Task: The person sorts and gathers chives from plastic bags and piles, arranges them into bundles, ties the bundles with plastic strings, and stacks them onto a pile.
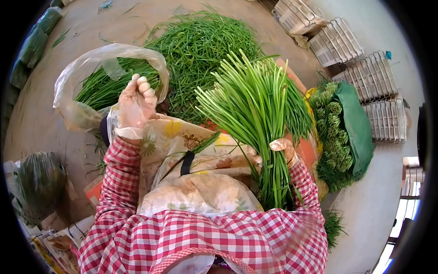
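well left of the loose heap (205, 48) of green stalks, a row of green bags (34, 48) runs along the floor, and a plastic-wrapped bundle (41, 176) sits nearer the person than the heap does. just left of the heap, a clear plastic bag (68, 86) gapes in a wide loop around more green stalks (96, 93). the left hand (138, 104) is raised by the heap's near left edge, fingers curled in towards the thumb; i cannot tell whether they pinch anything. nearer than the heap, a flowered cloth (159, 130) covers the lap. to the heap's right and nearer, the right hand (284, 150) is wrapped firmly around a thick bunch (260, 100), pale ends fanned away from the body. farther right of the heap, bundles (335, 123) lie partly under a green cloth (357, 125), with barred crates (335, 43) beyond them.
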### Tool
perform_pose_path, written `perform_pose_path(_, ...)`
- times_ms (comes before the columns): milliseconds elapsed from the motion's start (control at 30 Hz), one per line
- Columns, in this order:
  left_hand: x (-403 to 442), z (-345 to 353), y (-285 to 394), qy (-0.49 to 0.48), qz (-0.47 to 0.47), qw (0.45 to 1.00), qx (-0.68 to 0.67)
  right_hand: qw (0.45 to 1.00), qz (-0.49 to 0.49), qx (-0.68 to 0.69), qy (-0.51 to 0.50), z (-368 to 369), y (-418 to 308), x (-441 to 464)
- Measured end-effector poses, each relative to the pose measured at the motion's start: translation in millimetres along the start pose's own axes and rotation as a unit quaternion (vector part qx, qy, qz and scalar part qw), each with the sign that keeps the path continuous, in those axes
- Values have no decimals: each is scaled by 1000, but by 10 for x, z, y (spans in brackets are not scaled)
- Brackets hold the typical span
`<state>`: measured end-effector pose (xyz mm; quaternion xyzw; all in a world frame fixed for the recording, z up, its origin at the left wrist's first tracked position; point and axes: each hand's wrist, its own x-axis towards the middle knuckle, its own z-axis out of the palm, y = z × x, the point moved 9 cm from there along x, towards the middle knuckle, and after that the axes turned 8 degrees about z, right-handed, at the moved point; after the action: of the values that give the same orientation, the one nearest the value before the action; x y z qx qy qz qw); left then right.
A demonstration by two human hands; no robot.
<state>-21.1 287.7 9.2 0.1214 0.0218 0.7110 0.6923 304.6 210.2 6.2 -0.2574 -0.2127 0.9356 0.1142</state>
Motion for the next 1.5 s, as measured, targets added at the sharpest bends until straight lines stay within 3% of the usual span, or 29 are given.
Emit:
perform_pose_path(33,23,-143,-23,2,-3,1000,1,1000,8,9,-12,62,32,23)
perform_pose_path(67,20,-109,34,-128,84,897,415,1000,17,15,-20,118,60,52)
perform_pose_path(133,-168,90,-108,98,-37,682,724,999,22,13,-28,147,95,81)
perform_pose_path(167,-161,227,-258,47,-13,766,641,999,22,11,-31,154,117,91)
perform_pose_path(233,-198,358,-513,20,-109,827,551,999,10,1,-33,34,253,125)
perform_pose_path(267,-215,464,-622,14,-141,842,520,1000,-10,-14,0,-905,629,186)
perform_pose_path(367,-205,640,-901,-67,-174,669,720,997,62,-50,-16,-561,608,275)
perform_pose_path(467,-211,547,-1002,-106,-181,661,720,996,75,-56,10,-285,550,277)
perform_pose_path(533,-250,563,-1035,-73,-208,744,631,997,44,-53,28,-509,631,287)
perform_pose_path(567,-268,508,-1032,-73,-208,744,631,997,44,-52,28,-393,589,256)
perform_pose_path(633,-431,224,-1062,-26,-299,742,599,997,57,-22,48,-90,487,183)
perform_pose_path(667,-444,280,-1047,-36,-301,745,594,996,48,-49,-58,-377,626,241)
perform_pose_path(767,-460,282,-961,20,-329,748,576,997,49,-38,-50,-343,711,293)
perform_pose_path(967,-452,141,-806,68,-256,738,620,997,55,-14,-61,-253,792,295)
perform_pose_path(1033,-323,190,-610,53,-160,818,550,996,56,0,-68,-251,840,251)
perform_pose_path(1100,-179,89,-273,32,-133,847,513,996,54,16,-75,-235,885,197)
perform_pose_path(1167,3,22,95,-23,-69,823,564,995,51,30,-80,-241,945,152)
perform_pose_path(1233,319,-126,472,-93,-38,883,459,994,49,46,-88,-245,989,133)
perform_pose_path(1300,717,-217,946,-104,87,780,611,993,44,60,-96,-253,1009,135)
perform_pose_path(1333,910,-183,942,-114,91,779,610,992,41,64,-103,-259,1013,141)
perform_pose_path(1367,1110,-358,916,-31,-7,648,761,991,38,68,-106,-282,1025,143)
perform_pose_path(1433,951,181,609,68,-82,567,816,989,31,83,-117,-316,1053,153)
perform_pose_path(1467,987,249,300,-138,-95,721,672,987,26,93,-124,-325,1065,158)
perform_pose_path(1500,876,553,-37,-223,-80,634,736,984,26,113,-135,-380,1109,184)
